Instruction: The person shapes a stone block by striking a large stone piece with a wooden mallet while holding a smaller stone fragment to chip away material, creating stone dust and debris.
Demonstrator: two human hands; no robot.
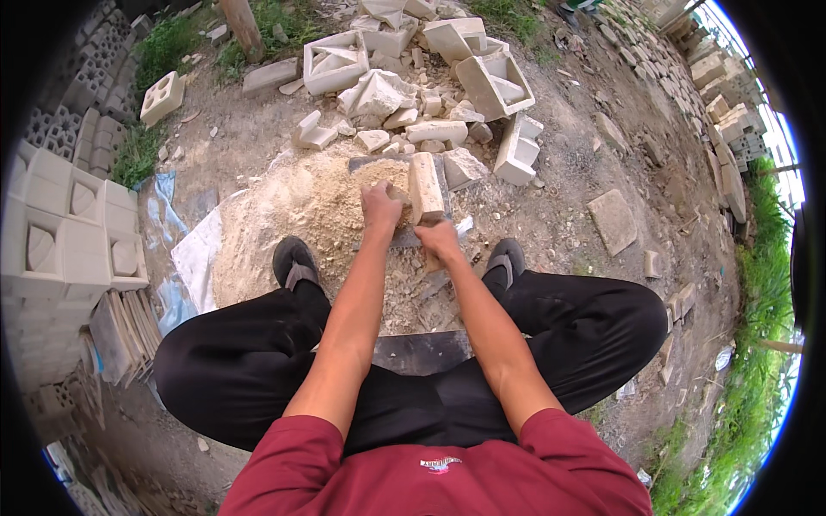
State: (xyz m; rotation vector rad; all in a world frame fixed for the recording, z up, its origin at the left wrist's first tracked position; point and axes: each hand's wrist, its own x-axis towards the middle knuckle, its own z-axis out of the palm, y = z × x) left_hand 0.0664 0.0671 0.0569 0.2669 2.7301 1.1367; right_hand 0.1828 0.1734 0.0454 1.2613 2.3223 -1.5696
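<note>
Between my feet a dark flat plate (445, 175) lies on the ground, partly covered by pale crushed grit (386, 175). My left hand (380, 206) is down at the near side of this grit, fingers curled; what they hold, if anything, is hidden. Just to its right, my right hand (437, 238) is wrapped round the narrow near end of a thick, pale, block-headed beater (426, 185). The beater's head points away from me over the plate. Its material, wood or stone, is unclear.
Beyond the plate lies a heap of broken pale blocks (379, 95), with hollow moulded pieces (497, 83) around it. Powder (275, 224) spreads leftward over a white sheet (200, 258). Stacked blocks (73, 224) stand far left. A flat slab (613, 221) lies right.
</note>
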